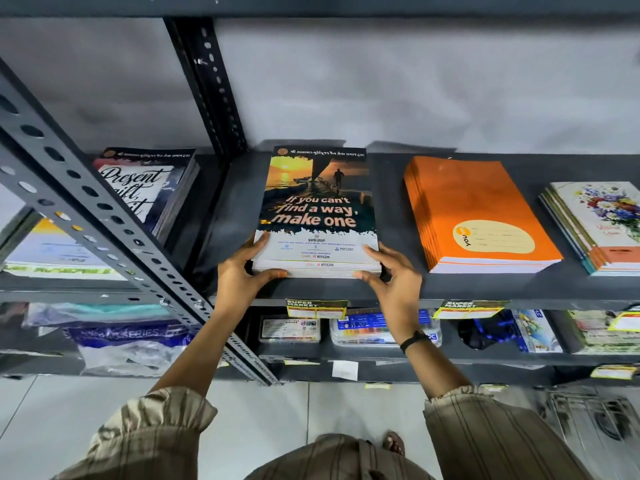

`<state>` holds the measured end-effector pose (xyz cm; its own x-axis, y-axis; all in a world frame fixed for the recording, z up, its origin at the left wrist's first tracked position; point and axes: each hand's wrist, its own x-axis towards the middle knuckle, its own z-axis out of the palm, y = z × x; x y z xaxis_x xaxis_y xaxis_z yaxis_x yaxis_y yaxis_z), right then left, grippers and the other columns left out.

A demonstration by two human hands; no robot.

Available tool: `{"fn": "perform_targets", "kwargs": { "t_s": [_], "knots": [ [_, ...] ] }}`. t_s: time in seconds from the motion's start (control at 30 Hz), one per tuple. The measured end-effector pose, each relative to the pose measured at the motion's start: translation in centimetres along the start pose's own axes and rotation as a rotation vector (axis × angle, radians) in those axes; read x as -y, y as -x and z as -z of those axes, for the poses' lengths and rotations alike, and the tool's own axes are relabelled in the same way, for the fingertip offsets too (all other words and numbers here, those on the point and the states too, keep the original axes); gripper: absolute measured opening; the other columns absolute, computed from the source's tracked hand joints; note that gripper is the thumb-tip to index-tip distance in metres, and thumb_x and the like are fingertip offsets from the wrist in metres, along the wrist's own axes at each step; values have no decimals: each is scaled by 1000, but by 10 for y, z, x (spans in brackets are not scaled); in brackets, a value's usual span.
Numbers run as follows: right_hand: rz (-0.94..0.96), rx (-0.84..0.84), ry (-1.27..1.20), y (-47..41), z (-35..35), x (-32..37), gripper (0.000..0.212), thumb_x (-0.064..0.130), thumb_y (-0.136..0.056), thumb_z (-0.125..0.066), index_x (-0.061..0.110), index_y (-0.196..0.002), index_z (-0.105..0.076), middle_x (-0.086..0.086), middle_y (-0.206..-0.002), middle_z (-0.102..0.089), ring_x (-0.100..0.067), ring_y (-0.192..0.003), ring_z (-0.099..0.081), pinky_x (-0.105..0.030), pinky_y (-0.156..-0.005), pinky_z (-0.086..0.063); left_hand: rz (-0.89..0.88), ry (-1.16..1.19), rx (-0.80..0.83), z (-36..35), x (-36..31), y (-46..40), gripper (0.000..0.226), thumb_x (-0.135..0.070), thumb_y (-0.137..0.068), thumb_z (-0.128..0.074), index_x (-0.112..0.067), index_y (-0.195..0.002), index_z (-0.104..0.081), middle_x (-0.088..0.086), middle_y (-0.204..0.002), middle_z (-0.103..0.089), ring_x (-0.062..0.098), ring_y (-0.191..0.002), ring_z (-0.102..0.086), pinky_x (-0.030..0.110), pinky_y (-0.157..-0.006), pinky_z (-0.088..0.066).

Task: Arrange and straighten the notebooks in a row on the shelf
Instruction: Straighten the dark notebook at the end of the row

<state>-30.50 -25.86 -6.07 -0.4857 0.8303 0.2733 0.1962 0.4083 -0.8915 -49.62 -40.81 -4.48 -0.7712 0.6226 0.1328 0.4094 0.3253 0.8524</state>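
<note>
A stack of notebooks with a sunset cover reading "If you can't find a way, make one" (317, 206) lies flat on the dark grey shelf (485, 289). My left hand (239, 275) grips its near left corner, thumb along the front edge. My right hand (393, 278) grips the near right corner the same way. To the right lie an orange notebook stack (474, 209) and a floral-cover stack (602, 223), both slightly angled. Left of the upright sits a stack with a "Present" script cover (145, 188).
A perforated grey metal upright (104, 216) crosses the left side. Lower shelves hold crayon boxes (367, 329), plastic cases and wrapped packs, with yellow price labels (315, 308) on the shelf edges. A white wall backs the shelf. Pale floor tiles lie below.
</note>
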Motion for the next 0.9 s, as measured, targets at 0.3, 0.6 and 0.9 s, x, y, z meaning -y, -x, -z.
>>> {"fn": "perform_targets", "kwargs": {
  "t_s": [0.3,0.6,0.9],
  "knots": [
    [5,15,-7,2,3,0,42,15,-75,-76,13,-116,-66,-5,-122,-60,-8,-108,-57,-14,-91,-49,-59,-39,5,0,0,3,67,-13,-67,-80,-11,-128,-54,12,-145,-44,8,-130,-37,39,-114,-35],
    [-24,-50,1,3,0,2,30,9,-76,-75,9,-105,-72,-9,-114,-65,-18,-100,-61,0,-76,-44,-116,8,-90,-8,8,11,52,-8,-72,-74,-7,-122,-59,15,-144,-44,14,-129,-42,23,-98,-44],
    [5,-4,-8,4,5,3,35,17,-76,-76,12,-110,-69,-8,-118,-63,-14,-105,-58,-6,-82,-45,-129,-52,-72,-9,11,12,53,-18,-76,-74,-13,-126,-57,10,-146,-43,-6,-96,-55,-10,-78,-36]
  ]
}}
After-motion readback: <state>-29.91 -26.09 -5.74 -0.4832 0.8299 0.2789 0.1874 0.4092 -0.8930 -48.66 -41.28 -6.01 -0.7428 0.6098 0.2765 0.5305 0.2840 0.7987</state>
